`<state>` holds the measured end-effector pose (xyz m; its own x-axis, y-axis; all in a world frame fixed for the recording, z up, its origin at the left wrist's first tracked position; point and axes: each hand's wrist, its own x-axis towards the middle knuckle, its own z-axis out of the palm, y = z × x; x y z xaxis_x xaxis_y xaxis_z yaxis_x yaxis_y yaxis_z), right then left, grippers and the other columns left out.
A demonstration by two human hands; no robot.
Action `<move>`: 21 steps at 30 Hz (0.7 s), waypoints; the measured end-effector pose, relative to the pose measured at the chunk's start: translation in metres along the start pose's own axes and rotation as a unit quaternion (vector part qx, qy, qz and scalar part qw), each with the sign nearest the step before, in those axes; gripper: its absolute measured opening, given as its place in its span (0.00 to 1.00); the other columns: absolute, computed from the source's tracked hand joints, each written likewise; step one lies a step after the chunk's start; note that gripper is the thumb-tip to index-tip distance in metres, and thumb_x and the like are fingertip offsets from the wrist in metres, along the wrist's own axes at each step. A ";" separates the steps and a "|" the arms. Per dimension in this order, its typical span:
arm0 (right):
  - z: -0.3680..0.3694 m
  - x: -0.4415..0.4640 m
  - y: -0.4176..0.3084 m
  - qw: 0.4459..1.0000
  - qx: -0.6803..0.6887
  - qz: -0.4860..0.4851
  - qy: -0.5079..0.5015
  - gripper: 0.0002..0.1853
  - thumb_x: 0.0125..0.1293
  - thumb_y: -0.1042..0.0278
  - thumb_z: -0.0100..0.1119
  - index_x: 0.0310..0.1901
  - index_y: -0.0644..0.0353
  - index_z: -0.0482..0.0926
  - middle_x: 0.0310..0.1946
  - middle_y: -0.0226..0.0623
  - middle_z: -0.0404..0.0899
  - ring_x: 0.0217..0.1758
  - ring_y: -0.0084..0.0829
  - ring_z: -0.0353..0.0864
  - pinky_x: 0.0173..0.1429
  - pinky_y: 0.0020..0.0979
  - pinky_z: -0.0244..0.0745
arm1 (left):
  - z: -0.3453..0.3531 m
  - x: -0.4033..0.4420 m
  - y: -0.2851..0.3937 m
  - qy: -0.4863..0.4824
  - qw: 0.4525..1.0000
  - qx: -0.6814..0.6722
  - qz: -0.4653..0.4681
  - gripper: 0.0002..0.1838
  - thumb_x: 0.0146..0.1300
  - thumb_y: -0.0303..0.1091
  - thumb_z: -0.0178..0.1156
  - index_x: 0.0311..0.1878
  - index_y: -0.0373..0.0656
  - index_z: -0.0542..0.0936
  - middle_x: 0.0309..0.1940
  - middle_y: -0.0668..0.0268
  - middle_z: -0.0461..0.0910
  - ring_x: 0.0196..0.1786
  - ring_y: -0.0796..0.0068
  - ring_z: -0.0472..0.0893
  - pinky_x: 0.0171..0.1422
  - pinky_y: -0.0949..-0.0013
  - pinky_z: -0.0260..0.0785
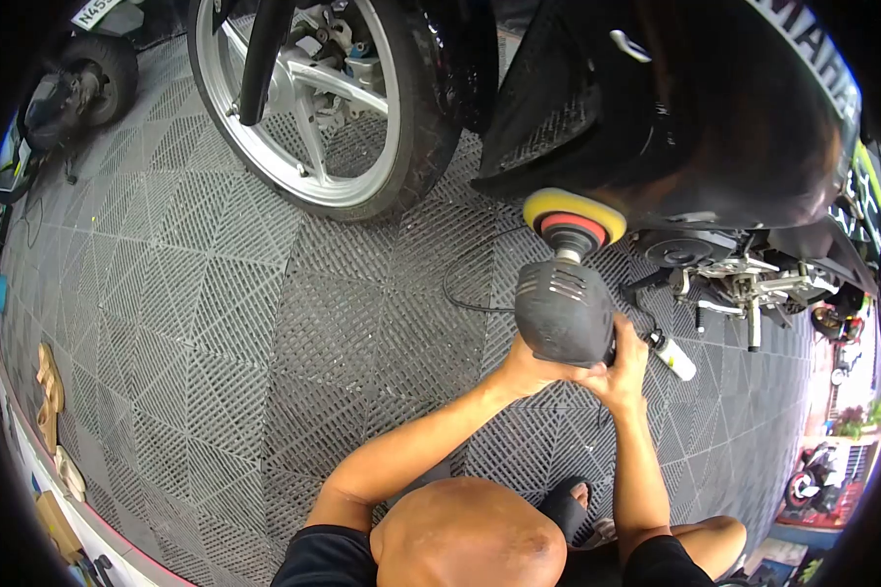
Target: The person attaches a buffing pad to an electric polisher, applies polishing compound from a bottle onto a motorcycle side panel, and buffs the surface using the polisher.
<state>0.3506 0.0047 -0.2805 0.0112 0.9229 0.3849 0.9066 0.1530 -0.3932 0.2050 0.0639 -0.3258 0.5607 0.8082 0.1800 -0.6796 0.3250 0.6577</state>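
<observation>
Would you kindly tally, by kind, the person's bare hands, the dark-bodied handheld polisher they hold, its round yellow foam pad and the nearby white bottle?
Bare hands, left hand and right hand: 2
Dark-bodied handheld polisher: 1
Round yellow foam pad: 1
White bottle: 1
Total: 5

Wheel (306,119) left of polisher (563,311).

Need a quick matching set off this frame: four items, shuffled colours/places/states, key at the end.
Items
1. Foam pad
2. Polisher
3. Wheel
4. Bottle

Descriptions
A. Silver rim and spokes, dark tyre
B. Mostly white, just to the right of the hands in the picture
C. Yellow, at the lower edge of the black panel
D. Dark body, held by the left hand and right hand

Pairs: 1-C, 2-D, 3-A, 4-B
</observation>
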 end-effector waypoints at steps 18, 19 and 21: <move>0.021 0.008 0.012 0.999 -0.023 -0.027 -0.003 0.48 0.44 0.27 0.65 0.52 0.69 0.72 0.38 0.50 0.80 0.37 0.46 0.83 0.41 0.38 0.79 | -0.041 0.017 -0.027 -0.105 0.993 0.029 0.032 0.42 0.44 0.32 0.76 0.64 0.40 0.68 0.64 0.63 0.71 0.62 0.70 0.72 0.66 0.64 0.68; 0.018 0.005 0.016 0.999 -0.018 -0.041 0.013 0.49 0.42 0.27 0.66 0.52 0.69 0.72 0.38 0.50 0.79 0.37 0.47 0.83 0.41 0.39 0.79 | -0.031 0.019 -0.024 -0.112 0.991 0.044 0.056 0.42 0.44 0.31 0.76 0.64 0.40 0.68 0.64 0.63 0.71 0.63 0.69 0.72 0.66 0.64 0.68; 0.006 0.001 0.026 0.998 0.001 -0.058 0.027 0.51 0.39 0.27 0.69 0.51 0.69 0.71 0.38 0.51 0.79 0.38 0.50 0.83 0.44 0.40 0.78 | -0.020 0.016 -0.013 -0.117 0.986 0.104 0.057 0.42 0.42 0.30 0.75 0.64 0.40 0.69 0.64 0.64 0.71 0.64 0.69 0.71 0.66 0.65 0.68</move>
<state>0.3714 0.0118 -0.2954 -0.0704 0.8785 0.4724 0.9020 0.2583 -0.3459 0.2135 0.0828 -0.3458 0.5962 0.6906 0.4094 -0.6465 0.1107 0.7548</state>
